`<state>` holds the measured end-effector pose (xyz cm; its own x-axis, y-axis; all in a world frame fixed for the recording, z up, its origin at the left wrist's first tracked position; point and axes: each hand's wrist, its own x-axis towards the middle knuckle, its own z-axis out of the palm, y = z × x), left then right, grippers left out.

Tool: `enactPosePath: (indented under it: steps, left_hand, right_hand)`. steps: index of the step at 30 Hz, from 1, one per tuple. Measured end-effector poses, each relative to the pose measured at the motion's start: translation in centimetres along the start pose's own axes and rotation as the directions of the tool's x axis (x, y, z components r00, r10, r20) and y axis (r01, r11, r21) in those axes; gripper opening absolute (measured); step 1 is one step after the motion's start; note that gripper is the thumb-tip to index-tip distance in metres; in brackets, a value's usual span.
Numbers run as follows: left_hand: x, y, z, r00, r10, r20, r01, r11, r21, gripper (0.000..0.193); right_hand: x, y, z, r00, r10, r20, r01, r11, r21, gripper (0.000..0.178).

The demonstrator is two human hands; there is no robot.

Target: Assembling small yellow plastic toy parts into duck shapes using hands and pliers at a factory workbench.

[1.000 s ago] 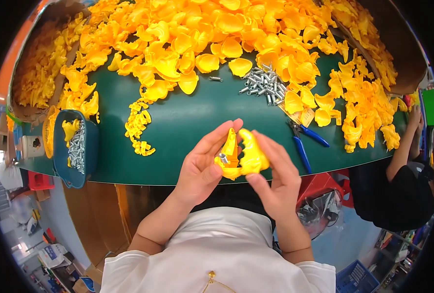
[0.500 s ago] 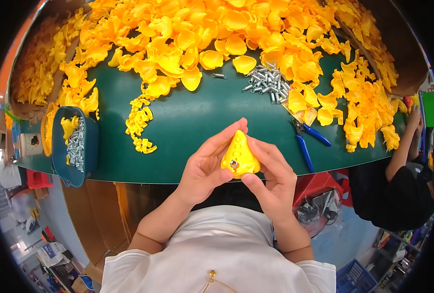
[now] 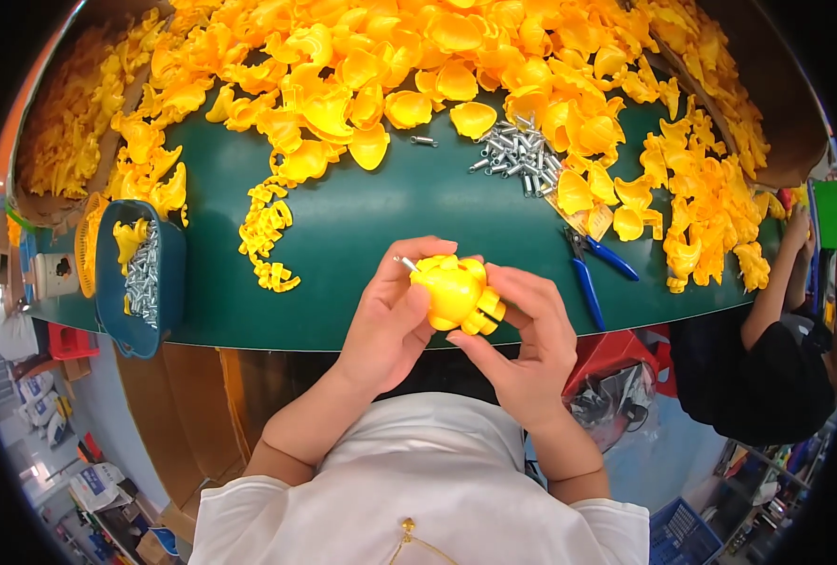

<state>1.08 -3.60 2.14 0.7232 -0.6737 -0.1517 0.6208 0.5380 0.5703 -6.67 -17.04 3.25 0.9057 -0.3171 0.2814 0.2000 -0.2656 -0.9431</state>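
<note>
Between my hands, just above the table's near edge, is a rounded yellow plastic assembly [image 3: 448,294] with a ringed stub on its right side. My left hand [image 3: 385,325] is closed on its left side, the thumb pressed against it. A thin silvery metal piece [image 3: 406,264] sticks out by the left fingertips; it may be a spring's end, but I cannot tell. With bent fingers and thumb, my right hand [image 3: 528,334] grips the assembly near the stub. Its underside is hidden.
Yellow shell parts [image 3: 456,33] are heaped across the back of the green table [image 3: 343,226]. Loose metal springs [image 3: 522,155] lie near blue-handled cutters [image 3: 588,268]. Small yellow clips [image 3: 265,231] sit left of centre, beside a blue basket [image 3: 173,292] holding springs. At right is another person's arm [image 3: 776,273].
The yellow assembly has been turned over in my hands. Its pointed tip and the hole with metal in it no longer face up; a rounded side and the ringed stub show instead.
</note>
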Motion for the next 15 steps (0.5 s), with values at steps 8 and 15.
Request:
enactPosePath:
  steps: [8, 15]
  left_hand:
    - [-0.2, -0.2, -2.0, 0.972, 0.192, 0.132, -0.227, 0.913, 0.338, 0.057]
    - [0.2, -0.4, -1.2, 0.931, 0.271, 0.245, -0.352, 0.846, 0.4, 0.067]
  right_hand:
    - [-0.3, 0.1, -0.7, 0.989, -0.149, 0.012, 0.149, 0.988, -0.046, 0.054]
    - [-0.1, -0.3, -0.7, 0.987, -0.161, -0.031, 0.155, 0.979, -0.136, 0.052]
